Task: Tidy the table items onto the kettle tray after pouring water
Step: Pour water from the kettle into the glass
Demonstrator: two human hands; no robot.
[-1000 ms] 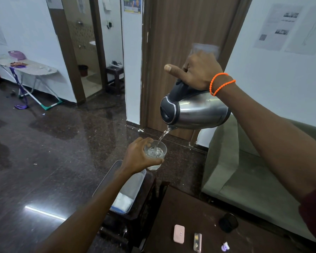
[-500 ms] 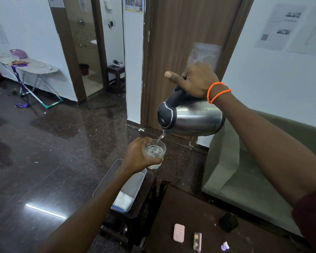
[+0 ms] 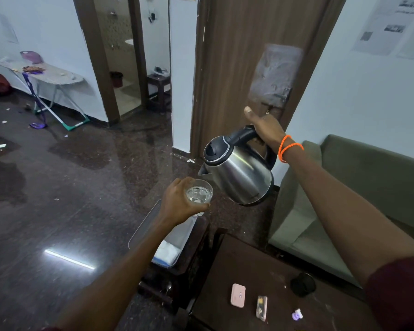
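Note:
My right hand [image 3: 265,129] grips the black handle of a steel kettle [image 3: 239,175], held in the air and tilted only a little, its spout just above a glass. My left hand [image 3: 179,203] holds that clear glass [image 3: 199,195], which has water in it, over the far end of a grey tray [image 3: 142,225]. The tray lies on a dark stool and carries a white cloth [image 3: 166,253]. On the dark table [image 3: 261,271] below lie a pink case [image 3: 238,295], a small clear packet [image 3: 261,307], a black round base [image 3: 302,284] and a small purple and white object [image 3: 297,315].
A green sofa [image 3: 359,187] stands right of the table. A brown door [image 3: 249,63] is straight ahead, with an open doorway to its left. An ironing board [image 3: 46,75] stands at the far left wall. The dark floor [image 3: 58,187] is glossy with scattered bits.
The kettle has come down and tipped back toward upright, and no stream of water runs from the spout now. The glass stays in my left hand at about the same place.

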